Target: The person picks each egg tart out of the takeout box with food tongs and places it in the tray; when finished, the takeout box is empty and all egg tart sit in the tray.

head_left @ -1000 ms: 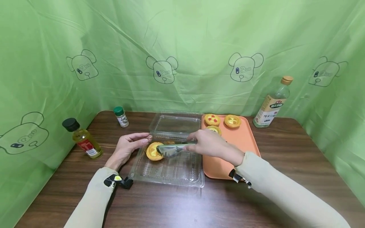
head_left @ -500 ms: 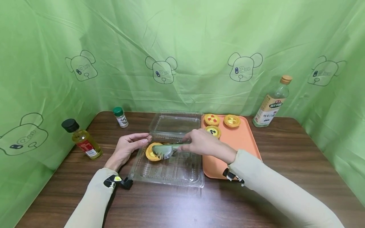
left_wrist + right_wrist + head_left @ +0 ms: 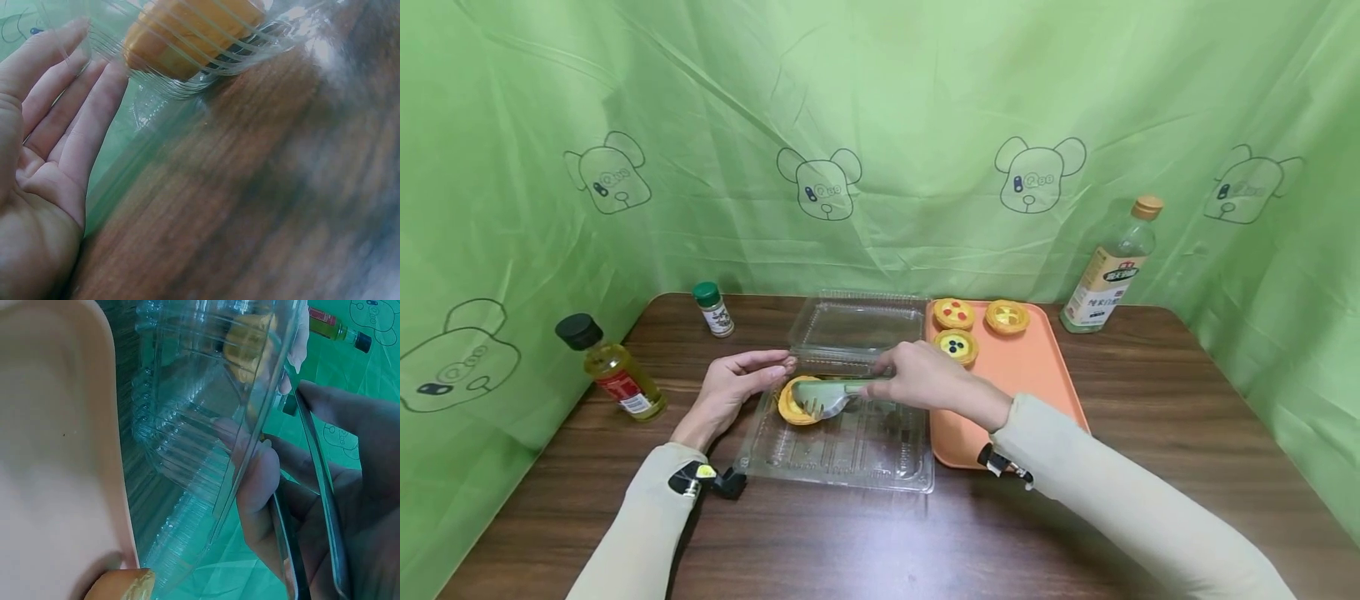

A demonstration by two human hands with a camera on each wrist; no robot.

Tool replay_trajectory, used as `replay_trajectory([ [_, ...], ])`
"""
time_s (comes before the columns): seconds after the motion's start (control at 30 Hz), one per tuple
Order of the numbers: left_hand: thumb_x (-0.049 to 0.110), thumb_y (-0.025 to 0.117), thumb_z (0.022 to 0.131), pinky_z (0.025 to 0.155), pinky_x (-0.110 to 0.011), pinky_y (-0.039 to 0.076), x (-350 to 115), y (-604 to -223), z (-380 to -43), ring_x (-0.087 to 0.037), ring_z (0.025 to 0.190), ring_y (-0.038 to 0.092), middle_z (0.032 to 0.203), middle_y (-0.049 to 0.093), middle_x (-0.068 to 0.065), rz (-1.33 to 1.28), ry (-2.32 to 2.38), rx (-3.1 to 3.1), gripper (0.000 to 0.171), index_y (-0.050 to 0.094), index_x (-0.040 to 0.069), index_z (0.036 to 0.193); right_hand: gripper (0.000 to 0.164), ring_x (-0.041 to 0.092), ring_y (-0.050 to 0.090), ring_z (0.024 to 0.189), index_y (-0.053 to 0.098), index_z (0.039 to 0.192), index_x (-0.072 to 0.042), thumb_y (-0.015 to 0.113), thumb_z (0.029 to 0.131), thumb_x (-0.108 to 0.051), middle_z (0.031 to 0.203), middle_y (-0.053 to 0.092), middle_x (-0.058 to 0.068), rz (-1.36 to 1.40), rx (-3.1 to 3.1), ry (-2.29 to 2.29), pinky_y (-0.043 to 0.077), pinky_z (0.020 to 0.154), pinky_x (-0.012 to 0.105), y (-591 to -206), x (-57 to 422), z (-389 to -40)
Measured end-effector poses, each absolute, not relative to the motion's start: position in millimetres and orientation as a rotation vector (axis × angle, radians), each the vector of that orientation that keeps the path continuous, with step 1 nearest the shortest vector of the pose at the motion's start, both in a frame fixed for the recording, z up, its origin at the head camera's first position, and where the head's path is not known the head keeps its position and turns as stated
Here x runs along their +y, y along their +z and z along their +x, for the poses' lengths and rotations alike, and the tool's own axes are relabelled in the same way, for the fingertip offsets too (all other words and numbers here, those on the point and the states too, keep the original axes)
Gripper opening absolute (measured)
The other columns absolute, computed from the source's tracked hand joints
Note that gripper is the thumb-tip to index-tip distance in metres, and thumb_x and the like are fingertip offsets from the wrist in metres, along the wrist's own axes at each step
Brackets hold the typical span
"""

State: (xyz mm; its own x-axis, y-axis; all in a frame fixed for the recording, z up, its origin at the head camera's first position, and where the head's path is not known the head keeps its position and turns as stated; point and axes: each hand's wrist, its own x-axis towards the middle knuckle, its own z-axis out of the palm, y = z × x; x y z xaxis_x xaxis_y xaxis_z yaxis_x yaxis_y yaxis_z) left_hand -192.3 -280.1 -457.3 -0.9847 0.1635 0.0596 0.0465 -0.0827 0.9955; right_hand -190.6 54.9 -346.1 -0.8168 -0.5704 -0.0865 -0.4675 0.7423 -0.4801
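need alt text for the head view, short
A right hand holds metal tongs around an egg tart in a clear plastic clamshell box, while the left hand rests open at the box's edge. Three more tarts sit on an orange tray.

From where I'm watching, the left hand [image 3: 735, 385] sits palm-in with fingers straight and relaxed, forearm angled in from lower left. The right hand [image 3: 917, 379] reaches across to the left, fingers and thumb curled in a pinching grip, both sleeves cream-coloured.
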Motion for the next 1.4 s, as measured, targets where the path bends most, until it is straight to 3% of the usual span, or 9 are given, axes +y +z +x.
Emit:
replay_trajectory([
  [0.17, 0.005, 0.077, 0.099, 0.093, -0.033, 0.061, -278.6, -457.1, -192.3, -0.022, 0.113, 0.074, 0.120, 0.077, -0.013, 0.248, 2.251, 2.060, 0.038, 0.069, -0.006, 0.134, 0.042, 0.010, 0.067, 0.077, 0.082, 0.119, -0.015, 0.078, 0.095, -0.049, 0.108, 0.080, 0.002, -0.819, 2.745, -0.635, 0.058, 0.074, 0.038, -349.1, 53.2, -190.9],
  [0.5, 0.006, 0.078, 0.098, 0.092, -0.033, 0.061, -278.7, -456.9, -192.2, -0.021, 0.112, 0.075, 0.119, 0.078, -0.012, 0.228, 2.247, 2.072, 0.037, 0.070, -0.005, 0.133, 0.040, 0.008, 0.050, 0.052, 0.082, 0.118, -0.014, 0.080, 0.096, -0.046, 0.085, 0.076, -0.006, -0.877, 2.777, -0.640, 0.046, 0.056, 0.031, -353.9, 54.7, -188.6],
  [0.6, 0.007, 0.079, 0.098, 0.092, -0.034, 0.061, -279.9, -456.6, -191.6, -0.022, 0.112, 0.075, 0.119, 0.078, -0.012, 0.225, 2.243, 2.075, 0.039, 0.070, -0.005, 0.133, 0.041, 0.005, 0.041, 0.047, 0.081, 0.120, -0.013, 0.079, 0.097, -0.046, 0.074, 0.071, -0.007, -0.889, 2.772, -0.642, 0.041, 0.051, 0.030, -353.9, 55.8, -187.2],
  [0.7, 0.007, 0.079, 0.098, 0.092, -0.035, 0.061, -280.1, -455.5, -191.6, -0.022, 0.112, 0.075, 0.119, 0.078, -0.013, 0.235, 2.246, 2.077, 0.039, 0.070, -0.006, 0.133, 0.042, 0.004, 0.032, 0.044, 0.080, 0.121, -0.012, 0.079, 0.097, -0.046, 0.060, 0.058, -0.010, -0.888, 2.763, -0.659, 0.034, 0.047, 0.028, -352.2, 58.6, -186.3],
  [0.8, 0.007, 0.079, 0.098, 0.093, -0.035, 0.061, -280.6, -455.3, -191.4, -0.022, 0.112, 0.075, 0.120, 0.077, -0.013, 0.240, 2.247, 2.078, 0.039, 0.070, -0.006, 0.133, 0.043, 0.004, 0.030, 0.045, 0.080, 0.122, -0.011, 0.079, 0.097, -0.045, 0.057, 0.052, -0.010, -0.876, 2.760, -0.676, 0.033, 0.046, 0.027, -349.1, 62.2, -185.0],
  [0.97, 0.007, 0.078, 0.098, 0.092, -0.035, 0.061, -281.8, -456.6, -190.3, -0.021, 0.113, 0.075, 0.121, 0.077, -0.011, 0.236, 2.243, 2.084, 0.039, 0.069, -0.006, 0.134, 0.044, 0.005, 0.033, 0.045, 0.078, 0.124, -0.009, 0.079, 0.097, -0.044, 0.064, 0.061, -0.005, -0.855, 2.771, -0.712, 0.035, 0.048, 0.028, -342.0, 70.3, -182.5],
  [1.17, 0.006, 0.078, 0.098, 0.092, -0.033, 0.062, -282.2, -458.0, -190.7, -0.020, 0.112, 0.075, 0.122, 0.077, -0.010, 0.242, 2.243, 2.085, 0.038, 0.069, -0.005, 0.134, 0.042, 0.007, 0.056, 0.063, 0.079, 0.123, -0.011, 0.078, 0.098, -0.044, 0.092, 0.077, -0.001, -0.850, 2.799, -0.777, 0.051, 0.064, 0.032, -331.2, 85.8, -181.0],
  [1.3, 0.005, 0.077, 0.098, 0.092, -0.034, 0.062, -281.4, -458.3, -191.3, -0.020, 0.111, 0.075, 0.121, 0.077, -0.011, 0.249, 2.253, 2.069, 0.037, 0.070, -0.006, 0.133, 0.041, 0.010, 0.065, 0.079, 0.079, 0.122, -0.010, 0.077, 0.098, -0.044, 0.110, 0.078, 0.000, -0.821, 2.787, -0.840, 0.057, 0.075, 0.037, -326.3, 99.9, -181.7],
  [1.4, 0.004, 0.078, 0.098, 0.092, -0.035, 0.061, -280.6, -458.2, -192.3, -0.021, 0.109, 0.076, 0.118, 0.078, -0.013, 0.255, 2.275, 2.052, 0.037, 0.070, -0.007, 0.132, 0.039, 0.011, 0.066, 0.079, 0.079, 0.121, -0.012, 0.077, 0.098, -0.042, 0.110, 0.078, -0.002, -0.799, 2.800, -0.876, 0.057, 0.074, 0.037, -322.7, 110.4, -181.5],
])
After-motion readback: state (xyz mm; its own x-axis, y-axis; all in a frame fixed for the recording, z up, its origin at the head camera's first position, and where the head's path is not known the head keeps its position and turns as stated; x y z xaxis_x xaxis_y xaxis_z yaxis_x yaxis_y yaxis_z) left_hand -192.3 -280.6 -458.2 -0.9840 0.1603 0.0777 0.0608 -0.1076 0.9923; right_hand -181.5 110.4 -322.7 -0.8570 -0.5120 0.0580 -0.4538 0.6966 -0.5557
